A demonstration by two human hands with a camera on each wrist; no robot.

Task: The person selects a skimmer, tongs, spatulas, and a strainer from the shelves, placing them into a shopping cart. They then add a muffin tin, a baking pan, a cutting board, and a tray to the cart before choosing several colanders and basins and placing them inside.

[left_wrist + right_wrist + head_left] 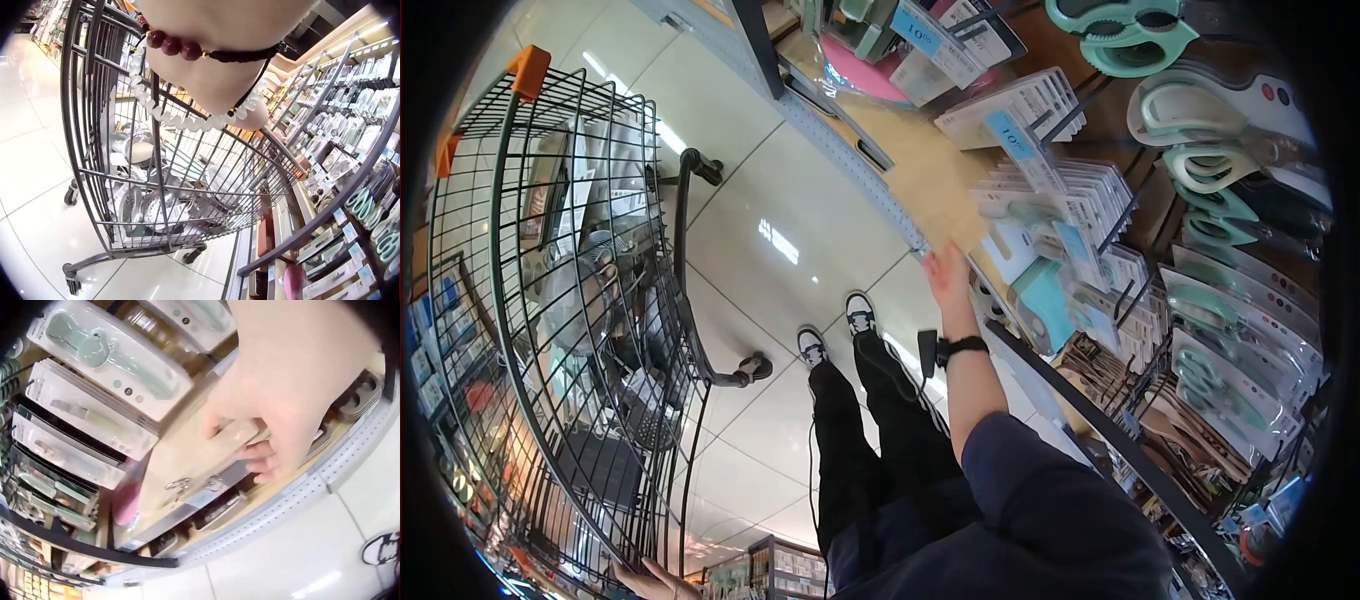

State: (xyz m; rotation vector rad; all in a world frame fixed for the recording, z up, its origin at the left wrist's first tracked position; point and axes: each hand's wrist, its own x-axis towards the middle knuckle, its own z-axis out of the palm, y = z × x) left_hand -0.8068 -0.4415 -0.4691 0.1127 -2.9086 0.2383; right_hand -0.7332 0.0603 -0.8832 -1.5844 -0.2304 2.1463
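My right hand (281,394) reaches to a low shelf and pinches the near edge of a flat beige sheet-like item (187,447), which looks thin and broad. In the head view this beige item (935,190) is blurred, just beyond the fingertips of the right hand (948,280). My left hand (655,580) grips the dark wire rim of a shopping cart (505,200); its fingers are partly cut off by the head view's lower edge. From the left wrist, the hand (219,87) lies over the cart's top bar, with slotted metal utensils (159,206) inside the basket below.
Carded kitchen tools (112,356) hang on hooks over the low shelf, with green-handled scissors (1140,40) among them. A pink round item (127,503) and dark baking tins (359,394) lie on the shelf. Perforated shelf edging (281,519) borders the tiled floor (820,220).
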